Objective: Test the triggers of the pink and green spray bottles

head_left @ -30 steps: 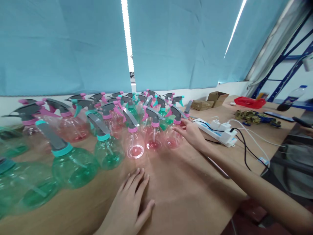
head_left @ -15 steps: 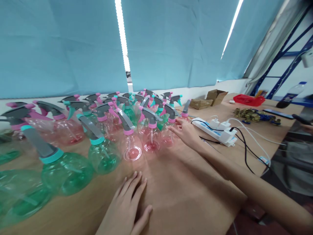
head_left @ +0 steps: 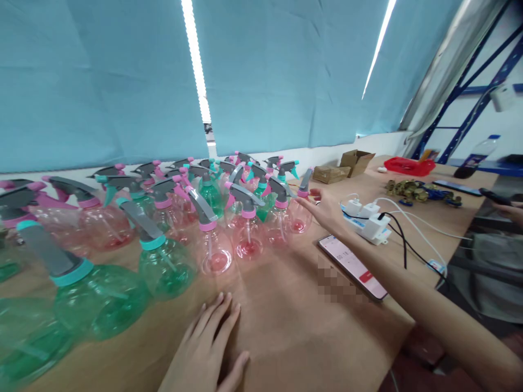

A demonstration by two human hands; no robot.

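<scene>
My left hand lies on the brown tabletop, fingers stretched out, nothing in it. My right hand reaches to the right end of a group of clear spray bottles, with its fingers apart. It is beside the rightmost pink spray bottle; whether it touches the bottle I cannot tell. Other pink spray bottles stand to the left of that one. Nearer my left hand are green spray bottles with grey and turquoise tops. Bottles in front partly hide those behind.
Under my right forearm lies a phone with a lit screen. A power strip with plugged-in chargers and cables is on the right. Farther back are cardboard boxes, a red tray and brass-coloured parts. Another person's hand holds a dark object.
My right hand has moved away from the front pink bottles to the rightmost one, uncovering it. The phone has come into sight beneath my forearm. My left hand stays on the table.
</scene>
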